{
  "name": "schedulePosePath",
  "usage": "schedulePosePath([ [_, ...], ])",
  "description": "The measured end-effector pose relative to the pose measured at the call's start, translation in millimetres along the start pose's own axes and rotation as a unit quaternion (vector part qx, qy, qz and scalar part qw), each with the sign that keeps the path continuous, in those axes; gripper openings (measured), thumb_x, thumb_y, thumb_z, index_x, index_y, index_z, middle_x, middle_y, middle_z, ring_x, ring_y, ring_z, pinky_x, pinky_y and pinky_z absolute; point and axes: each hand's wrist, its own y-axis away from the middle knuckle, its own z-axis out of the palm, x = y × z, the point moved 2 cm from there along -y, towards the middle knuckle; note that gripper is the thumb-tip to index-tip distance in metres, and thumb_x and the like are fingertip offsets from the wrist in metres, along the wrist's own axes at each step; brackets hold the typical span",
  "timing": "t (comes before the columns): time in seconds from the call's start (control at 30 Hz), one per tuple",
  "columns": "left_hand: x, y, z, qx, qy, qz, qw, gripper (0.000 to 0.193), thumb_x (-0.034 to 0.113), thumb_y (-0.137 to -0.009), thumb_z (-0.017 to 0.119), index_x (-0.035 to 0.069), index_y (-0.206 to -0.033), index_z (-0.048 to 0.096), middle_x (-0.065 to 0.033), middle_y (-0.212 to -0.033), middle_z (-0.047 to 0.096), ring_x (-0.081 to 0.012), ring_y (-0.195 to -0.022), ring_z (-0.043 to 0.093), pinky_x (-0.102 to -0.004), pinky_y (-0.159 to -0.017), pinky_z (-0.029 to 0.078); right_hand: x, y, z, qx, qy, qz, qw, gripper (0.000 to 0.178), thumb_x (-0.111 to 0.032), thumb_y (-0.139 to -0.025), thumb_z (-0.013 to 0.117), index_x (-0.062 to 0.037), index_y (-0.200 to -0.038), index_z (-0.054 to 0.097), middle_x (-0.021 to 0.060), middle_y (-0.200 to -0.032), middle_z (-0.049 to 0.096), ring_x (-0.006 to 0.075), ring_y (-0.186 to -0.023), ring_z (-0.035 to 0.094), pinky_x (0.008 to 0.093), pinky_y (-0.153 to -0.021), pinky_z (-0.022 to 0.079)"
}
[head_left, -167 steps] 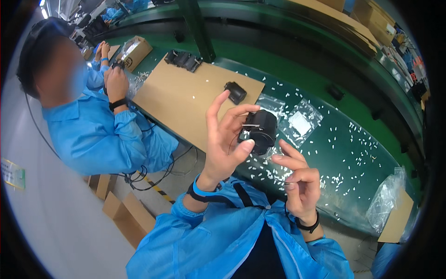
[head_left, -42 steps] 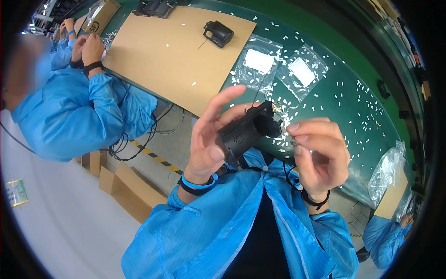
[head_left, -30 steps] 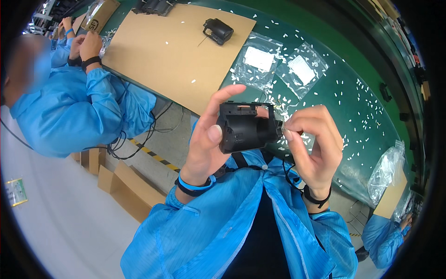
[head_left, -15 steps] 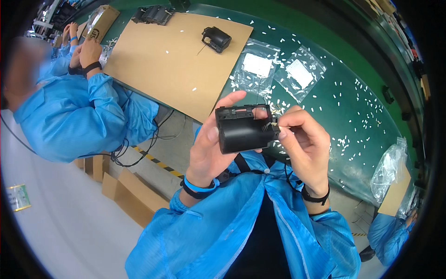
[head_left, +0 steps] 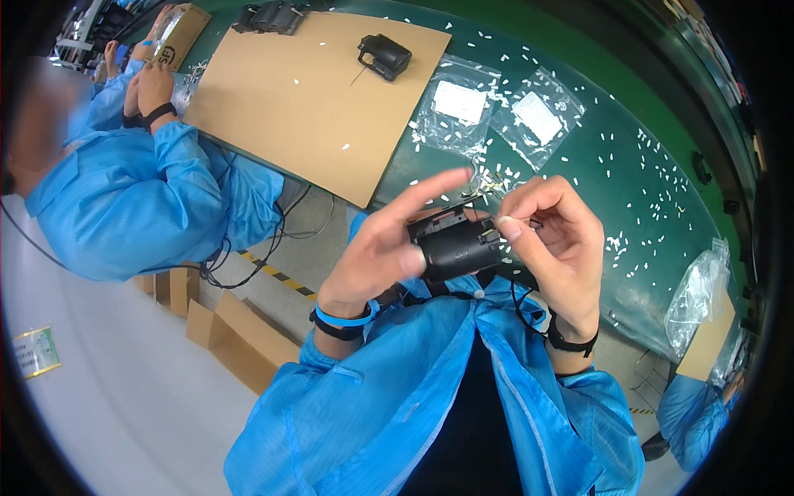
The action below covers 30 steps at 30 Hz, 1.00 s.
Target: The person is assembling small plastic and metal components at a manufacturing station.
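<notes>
A black plastic housing (head_left: 461,250) with a rounded body and an open frame along its upper side is tilted in front of my chest. My left hand (head_left: 372,260) grips its left end, the thumb on the body and the index finger stretched out above it. At the right end, a small light-coloured part shows by the frame. Close beside it, my right hand (head_left: 562,240) pinches thumb and forefinger together; what lies between the fingertips is too small to make out. A similar black housing (head_left: 385,57) with a thin wire lies on the cardboard sheet (head_left: 289,107).
On the green table (head_left: 612,182) are many small white pieces and two clear bags (head_left: 459,103) with white labels. More black housings (head_left: 271,17) sit at the far edge. A co-worker in blue (head_left: 132,198) works at the left. Cardboard boxes (head_left: 240,339) stand on the floor.
The housing has shifted slightly right and tilted in my left hand, whose index finger now reaches further across above it. My right hand has moved a little to the right, still pinched.
</notes>
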Motion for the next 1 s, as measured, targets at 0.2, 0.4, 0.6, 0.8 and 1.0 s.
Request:
schedulePosePath([
  [0.2, 0, -6, 6, 0.003, 0.025, -0.052, 0.998, 0.07, 0.007, -0.092, 0.06, 0.002, -0.152, 0.025, -0.0214, -0.126, 0.054, -0.025, -0.105, 0.066, -0.0331, -0.083, 0.059, 6, 0, 4, -0.016, -0.012, -0.001, 1.0, 0.011, 0.008, -0.089, 0.063, 0.0011, -0.096, 0.057, 0.0051, -0.094, 0.058, 0.0094, -0.084, 0.059, 0.0234, -0.074, 0.046],
  [0.4, -14, -8, 17, 0.001, 0.098, -0.017, 0.995, 0.044, 0.005, -0.092, 0.056, -0.001, -0.132, 0.039, -0.0157, -0.114, 0.05, -0.0251, -0.098, 0.066, -0.0335, -0.063, 0.065, 3, 2, 6, -0.028, 0.017, -0.012, 0.999, 0.011, 0.008, -0.089, 0.06, 0.0011, -0.098, 0.058, 0.004, -0.092, 0.056, 0.009, -0.076, 0.055, 0.0233, -0.068, 0.043],
  [0.6, -16, -10, 21, 0.051, 0.03, 0.028, 0.998, 0.026, 0.014, -0.095, 0.053, -0.002, -0.113, 0.043, -0.021, -0.112, 0.048, -0.0312, -0.095, 0.066, -0.0349, -0.059, 0.065, -1, 2, 6, -0.031, 0.12, -0.057, 0.991, 0.013, 0.008, -0.086, 0.062, 0.0018, -0.096, 0.066, 0.0061, -0.088, 0.057, 0.0119, -0.073, 0.053, 0.0245, -0.066, 0.043],
  [0.8, -16, -10, 18, 0.054, -0.014, 0.095, 0.994, 0.014, 0.005, -0.098, 0.055, -0.001, -0.11, 0.051, -0.013, -0.109, 0.048, -0.0192, -0.088, 0.066, -0.0293, -0.063, 0.064, -13, 6, 9, -0.008, 0.191, -0.052, 0.98, 0.016, 0.008, -0.085, 0.062, 0.0016, -0.097, 0.071, 0.008, -0.088, 0.06, 0.0128, -0.072, 0.062, 0.0253, -0.061, 0.049],
  [1.0, -13, -11, 18, 0.065, -0.139, 0.147, 0.977, 0.013, 0.003, -0.098, 0.056, -0.002, -0.109, 0.053, -0.0129, -0.109, 0.048, -0.0164, -0.085, 0.064, -0.0276, -0.063, 0.063, -16, 4, 9, -0.017, 0.29, -0.106, 0.951, 0.019, 0.01, -0.083, 0.061, 0.0024, -0.097, 0.071, 0.009, -0.088, 0.06, 0.0154, -0.067, 0.066, 0.0264, -0.059, 0.052],
])
